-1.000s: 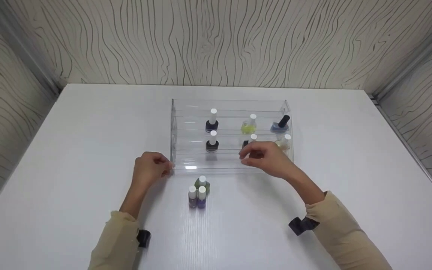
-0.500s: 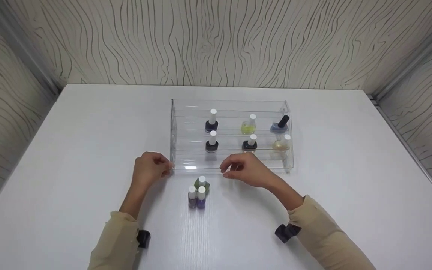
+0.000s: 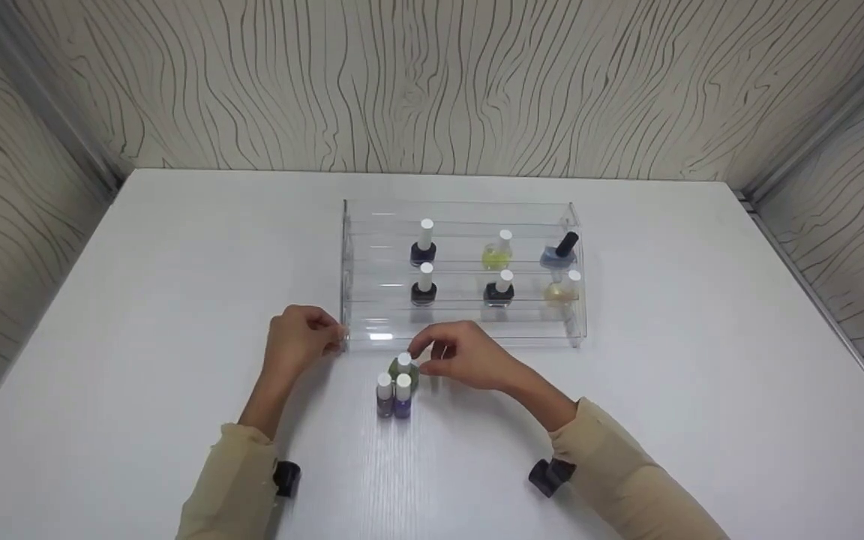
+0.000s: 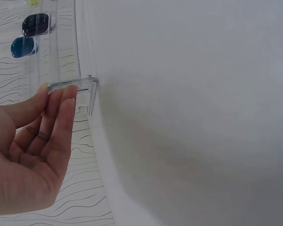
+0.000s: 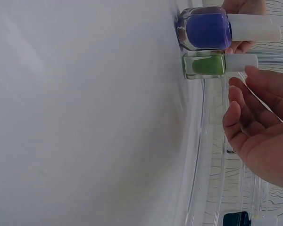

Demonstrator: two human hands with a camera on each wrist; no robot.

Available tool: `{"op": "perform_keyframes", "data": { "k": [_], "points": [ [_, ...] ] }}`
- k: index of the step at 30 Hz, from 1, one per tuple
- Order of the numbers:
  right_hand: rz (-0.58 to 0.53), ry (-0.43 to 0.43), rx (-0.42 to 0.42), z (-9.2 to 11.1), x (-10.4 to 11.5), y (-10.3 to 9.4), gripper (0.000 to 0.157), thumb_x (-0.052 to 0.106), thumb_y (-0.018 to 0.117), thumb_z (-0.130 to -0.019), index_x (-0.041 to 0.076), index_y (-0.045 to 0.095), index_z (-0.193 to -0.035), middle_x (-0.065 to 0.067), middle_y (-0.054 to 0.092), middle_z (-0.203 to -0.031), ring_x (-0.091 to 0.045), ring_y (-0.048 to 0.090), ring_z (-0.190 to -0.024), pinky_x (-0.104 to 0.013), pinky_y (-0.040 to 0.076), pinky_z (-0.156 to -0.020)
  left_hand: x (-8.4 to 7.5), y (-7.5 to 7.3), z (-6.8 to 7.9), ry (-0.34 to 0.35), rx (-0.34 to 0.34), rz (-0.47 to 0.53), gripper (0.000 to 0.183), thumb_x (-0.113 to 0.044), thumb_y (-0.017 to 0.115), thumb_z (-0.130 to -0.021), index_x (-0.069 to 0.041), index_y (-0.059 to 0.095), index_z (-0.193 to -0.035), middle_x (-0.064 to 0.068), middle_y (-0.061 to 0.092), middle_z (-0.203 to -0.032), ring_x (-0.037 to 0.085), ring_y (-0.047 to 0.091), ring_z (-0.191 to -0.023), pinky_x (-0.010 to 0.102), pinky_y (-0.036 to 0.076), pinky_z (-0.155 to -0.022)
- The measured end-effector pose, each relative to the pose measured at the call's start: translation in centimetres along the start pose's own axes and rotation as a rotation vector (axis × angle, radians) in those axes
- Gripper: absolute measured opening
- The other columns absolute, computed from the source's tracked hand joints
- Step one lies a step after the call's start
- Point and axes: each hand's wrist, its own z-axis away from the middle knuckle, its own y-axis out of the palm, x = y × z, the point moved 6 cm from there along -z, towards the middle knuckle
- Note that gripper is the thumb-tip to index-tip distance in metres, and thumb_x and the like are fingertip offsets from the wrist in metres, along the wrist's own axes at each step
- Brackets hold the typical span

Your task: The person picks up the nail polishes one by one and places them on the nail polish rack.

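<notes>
My left hand (image 3: pixel 301 334) pinches the front left corner of a clear acrylic nail polish rack (image 4: pixel 68 84) between thumb and fingers. Three white-capped nail polish bottles stand close together in front of the rack: a green bottle (image 5: pixel 208 65), a purple bottle (image 3: pixel 402 406) and a greyish bottle (image 3: pixel 385 406). Beside the green one is my right hand (image 3: pixel 469 356), thumb and fingers spread apart with nothing between them. In the right wrist view, a fingertip of it is right at the green bottle's white cap (image 5: pixel 241 62).
On the rack's tiers stand several bottles, among them two dark ones at the left, a yellow bottle (image 3: pixel 496 257), a dark teal bottle (image 3: pixel 499 292) and a black-capped blue bottle (image 3: pixel 558 256). A patterned wall (image 3: pixel 417 82) rises behind the white table (image 3: pixel 177 247).
My right hand has moved left and toward me, from in front of the rack's right side to the green bottle. The left hand stays at the rack's corner.
</notes>
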Motion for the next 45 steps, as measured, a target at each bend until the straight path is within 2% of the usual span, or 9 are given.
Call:
{"op": "perform_keyframes", "data": {
  "k": [11,17,24,31,37,40,45],
  "points": [
    [-0.016,0.016,-0.016,-0.7,0.1,0.9,0.022,-0.001,0.069,-0.075,0.000,0.066,-0.097,-0.009,0.064,-0.089,-0.016,0.053,-0.072,-0.021,0.042,-0.060,0.0,0.0,-0.1,-0.010,-0.006,-0.015,0.007,-0.002,0.068,-0.079,0.003,0.067,-0.074,0.007,0.063,-0.063,0.016,0.060,-0.056,0.023,0.048,-0.052],
    [-0.010,0.017,-0.038,-0.7,0.1,1.2,0.017,0.001,0.069,-0.075,0.002,0.065,-0.091,-0.006,0.062,-0.084,-0.016,0.053,-0.070,-0.020,0.042,-0.059,0.0,0.1,-0.1,-0.023,-0.006,-0.020,0.006,-0.002,0.067,-0.079,0.002,0.067,-0.075,0.007,0.062,-0.064,0.016,0.059,-0.057,0.023,0.048,-0.053],
    [0.014,-0.004,-0.020,-0.3,-0.1,0.7,0.016,0.005,0.070,-0.077,0.001,0.065,-0.091,-0.009,0.062,-0.084,-0.012,0.052,-0.069,-0.021,0.042,-0.059,-0.2,0.0,0.0,0.020,-0.010,-0.037,0.008,-0.003,0.068,-0.078,0.002,0.066,-0.072,0.007,0.063,-0.062,0.015,0.059,-0.054,0.023,0.046,-0.051],
    [0.008,0.002,0.011,0.4,-0.4,-0.2,0.019,0.003,0.070,-0.075,0.002,0.066,-0.094,-0.007,0.063,-0.086,-0.011,0.052,-0.070,-0.021,0.043,-0.061,-0.3,-0.1,0.0,0.023,0.000,-0.029,0.008,-0.002,0.068,-0.079,0.003,0.066,-0.073,0.009,0.064,-0.064,0.018,0.061,-0.057,0.023,0.046,-0.051],
    [-0.012,0.040,-0.011,0.5,-0.7,-0.3,0.022,0.005,0.074,-0.072,0.001,0.064,-0.092,-0.010,0.061,-0.085,-0.016,0.052,-0.071,-0.021,0.042,-0.061,-0.3,-0.1,0.1,0.020,0.000,-0.026,0.008,-0.003,0.068,-0.079,0.003,0.067,-0.074,0.008,0.063,-0.063,0.018,0.060,-0.057,0.023,0.046,-0.051],
    [-0.015,0.049,-0.026,0.4,-0.7,-0.2,0.023,0.006,0.075,-0.072,0.000,0.061,-0.090,-0.012,0.060,-0.084,-0.014,0.051,-0.071,-0.021,0.042,-0.061,-0.2,-0.1,0.0,0.015,-0.005,-0.031,0.008,-0.003,0.068,-0.079,0.003,0.067,-0.073,0.008,0.063,-0.063,0.017,0.060,-0.057,0.023,0.046,-0.051],
    [-0.007,0.043,-0.027,0.4,-0.7,0.0,0.020,0.005,0.073,-0.073,0.001,0.060,-0.088,-0.007,0.058,-0.077,-0.009,0.050,-0.068,-0.021,0.042,-0.059,-0.1,0.0,0.0,0.007,-0.009,-0.036,0.008,-0.003,0.068,-0.079,0.003,0.067,-0.073,0.008,0.063,-0.063,0.017,0.060,-0.057,0.023,0.047,-0.051]
  ]
}}
